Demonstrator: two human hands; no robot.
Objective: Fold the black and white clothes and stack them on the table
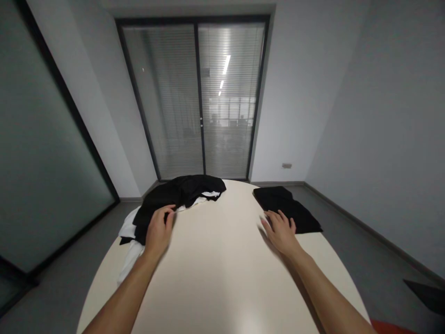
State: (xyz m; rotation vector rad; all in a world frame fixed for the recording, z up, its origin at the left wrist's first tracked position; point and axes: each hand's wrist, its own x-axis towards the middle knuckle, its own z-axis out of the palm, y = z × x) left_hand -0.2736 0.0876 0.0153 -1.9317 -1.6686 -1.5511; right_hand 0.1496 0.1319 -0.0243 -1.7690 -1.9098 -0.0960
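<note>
On the left of the table lies a loose heap of clothes, with a crumpled black garment (pixel 181 189) on top and white cloth (pixel 129 226) showing from under it. My left hand (pixel 159 232) is at the heap's near edge, thumb and forefinger closed together on the black fabric; the other fingers are mostly hidden. A flat, folded-looking black garment (pixel 295 214) lies on the right side. Over its near left edge is my right hand (pixel 281 232), fingers spread and nothing held. Whether its fingertips touch the cloth I cannot tell.
The pale round-edged table (pixel 222 260) stretches between both arms. Beyond it stand glass doors (pixel 200 102) with blinds. A frosted glass panel (pixel 45 153) is at left, a grey wall (pixel 389 130) at right. A dark pointed object (pixel 426 294) shows at lower right.
</note>
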